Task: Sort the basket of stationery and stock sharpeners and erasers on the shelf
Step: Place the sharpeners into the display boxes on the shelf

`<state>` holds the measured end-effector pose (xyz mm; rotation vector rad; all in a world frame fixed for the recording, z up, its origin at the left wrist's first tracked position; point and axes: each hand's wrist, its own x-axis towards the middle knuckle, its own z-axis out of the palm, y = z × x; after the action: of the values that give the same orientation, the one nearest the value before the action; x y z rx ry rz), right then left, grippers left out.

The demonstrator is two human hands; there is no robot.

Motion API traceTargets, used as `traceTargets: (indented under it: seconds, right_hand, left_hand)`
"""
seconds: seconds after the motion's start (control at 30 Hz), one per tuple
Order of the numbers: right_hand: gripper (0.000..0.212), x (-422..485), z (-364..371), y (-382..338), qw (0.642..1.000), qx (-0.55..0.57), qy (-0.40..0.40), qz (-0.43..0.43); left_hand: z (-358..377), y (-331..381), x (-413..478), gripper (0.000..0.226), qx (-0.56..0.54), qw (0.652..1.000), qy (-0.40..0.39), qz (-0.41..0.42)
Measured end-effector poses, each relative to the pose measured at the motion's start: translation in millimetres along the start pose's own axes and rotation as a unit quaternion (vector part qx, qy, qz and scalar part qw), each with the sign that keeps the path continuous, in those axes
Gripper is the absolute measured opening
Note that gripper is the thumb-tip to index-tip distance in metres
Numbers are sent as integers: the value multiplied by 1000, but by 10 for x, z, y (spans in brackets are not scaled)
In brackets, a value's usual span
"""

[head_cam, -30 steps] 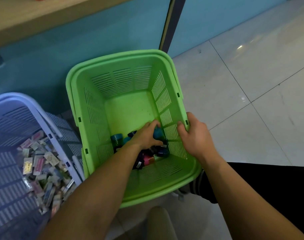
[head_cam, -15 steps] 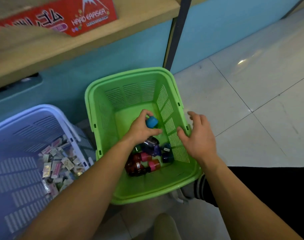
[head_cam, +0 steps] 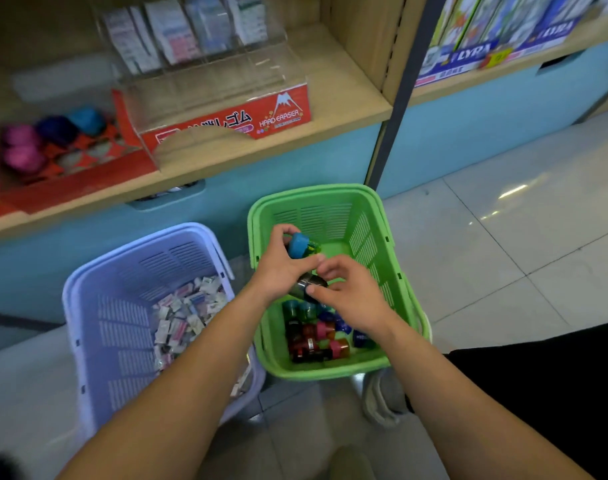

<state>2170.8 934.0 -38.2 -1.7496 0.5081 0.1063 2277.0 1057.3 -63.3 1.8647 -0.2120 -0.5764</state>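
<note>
A green basket (head_cam: 371, 367) on the floor holds several coloured sharpeners (head_cam: 316, 337) in its near end. Above it my left hand (head_cam: 278, 268) grips a blue-capped sharpener (head_cam: 300, 244) and a dark one (head_cam: 306, 287) lower down. My right hand (head_cam: 351, 294) pinches that dark sharpener with thumb and fingertips. To the left, a lilac basket (head_cam: 115, 327) contains a heap of small wrapped erasers (head_cam: 184, 317). On the wooden shelf (head_cam: 261, 147) stand a red "Hard Eraser" box (head_cam: 226, 123) and a red tray with sharpeners (head_cam: 49, 140).
Clear racks of packets stand behind the eraser box. A dark upright post (head_cam: 396, 109) divides the shelving; boxed LYRA goods (head_cam: 496, 32) fill the right bay. Pale floor tiles (head_cam: 524, 237) spread to the right. My dark-clothed leg (head_cam: 537, 386) is at the lower right.
My left hand lifted sharpeners out of the green basket. My right hand let go of the basket rim and came to the dark sharpener. The view tilted up, showing the shelf.
</note>
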Motion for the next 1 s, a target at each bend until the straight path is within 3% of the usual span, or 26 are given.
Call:
traceTargets:
  seconds: [0.27,0.4,0.5,0.67,0.9,1.0]
  right_hand:
    - [27,-188,-35,-288,993,116,-11,2]
    - [29,-218,99,-571,991,123,-29,-40]
    - [26,-238,289,-811,983,164,-56,-55]
    - [23,-213,696,-1153,977,163,-108,-87]
    - [22,-67,1282,-1578,962,149,-207,-94]
    - [22,95,1572,-1794,960,97,-225,-133]
  left_hand:
    - [-574,230,-337,55,47,999,-20,3]
    - [-868,425,-573,62,93,995,-24,13]
    - [-1109,558,-759,51,100,994,-31,36]
    - [-1495,708,-1035,47,105,993,0,49]
    - [-2093,746,-1300,60,45,995,83,18]
    - [-2518,729,-1408,49,118,986,119,19]
